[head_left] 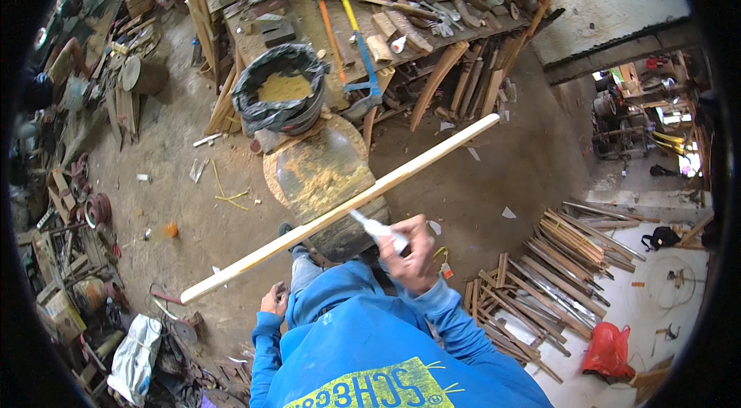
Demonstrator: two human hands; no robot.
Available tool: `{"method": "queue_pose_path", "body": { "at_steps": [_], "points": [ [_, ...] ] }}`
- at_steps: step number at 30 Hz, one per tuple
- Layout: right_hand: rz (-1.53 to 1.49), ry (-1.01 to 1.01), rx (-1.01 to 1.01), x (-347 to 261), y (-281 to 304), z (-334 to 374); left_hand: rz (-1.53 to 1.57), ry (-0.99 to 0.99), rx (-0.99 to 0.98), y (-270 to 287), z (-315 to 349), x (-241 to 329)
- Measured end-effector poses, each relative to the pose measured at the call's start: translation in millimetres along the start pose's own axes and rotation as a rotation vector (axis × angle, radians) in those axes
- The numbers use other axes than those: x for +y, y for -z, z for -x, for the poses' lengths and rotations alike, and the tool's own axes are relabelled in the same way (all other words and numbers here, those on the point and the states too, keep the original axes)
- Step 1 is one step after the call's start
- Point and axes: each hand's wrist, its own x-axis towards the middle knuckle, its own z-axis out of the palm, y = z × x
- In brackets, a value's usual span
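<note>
A long pale wooden stick [340, 211] lies slantwise across a block-like support in front of me, its left end lower and nearer. My right hand [411, 257] is closed around a small white squeeze bottle [380, 230]. The bottle's thin nozzle points at the stick, close to its near side. Low by my left leg is my left hand [275, 299], fingers loosely bent, with nothing visible in it; it is apart from the stick. Under and behind the stick, a sawdust-covered surface [316, 169] sits on a round wooden base.
A bucket lined with a black bag [282, 111] holds sawdust just beyond. A blue and yellow hacksaw [359, 49] rests on the cluttered workbench [309, 18]. Wooden strips [563, 269] are piled at the right, near a red plastic bag [608, 350]. Scrap [58, 253] lines the left side.
</note>
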Motion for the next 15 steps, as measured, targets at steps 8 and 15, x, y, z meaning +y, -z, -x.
{"method": "queue_pose_path", "body": {
  "at_steps": [8, 15],
  "points": [
    [0.055, 0.041, 0.142, 53.2, 77.1, -41.2, -0.067, 0.106, 0.019, -20.7, -4.0, -85.0],
    [0.122, 0.046, 0.151, 60.2, 75.9, -45.2, 0.132, 0.180, 0.042, -25.3, 4.6, -133.1]
  ]
}}
